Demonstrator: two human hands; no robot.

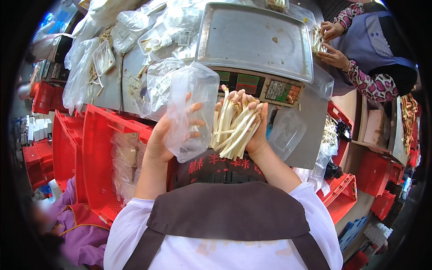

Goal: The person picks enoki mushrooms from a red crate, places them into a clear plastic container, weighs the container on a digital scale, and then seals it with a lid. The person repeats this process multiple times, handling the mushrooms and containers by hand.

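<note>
My left hand (158, 140) is closed around a clear plastic tray (198, 87), tilted on its side; its fingers show through the plastic. Beside it, my right hand (258, 140) grips a bunch of long white stalks with pinkish-brown tips (238, 122), which look like slender mushrooms. The tips point away from me. The bunch sits close to the tray's right side, and most of my right fingers are hidden behind it. Just beyond both hands stands a weighing scale with a wide metal pan (254, 38) and a keypad (282, 91).
Plastic bags and packed trays (155, 38) crowd the table's left side. Another clear tray (287, 133) lies right of my right forearm. Red crates (96, 157) stand at the left, another red crate (339, 191) at the right. A co-worker's hands (334, 55) handle similar stalks at far right.
</note>
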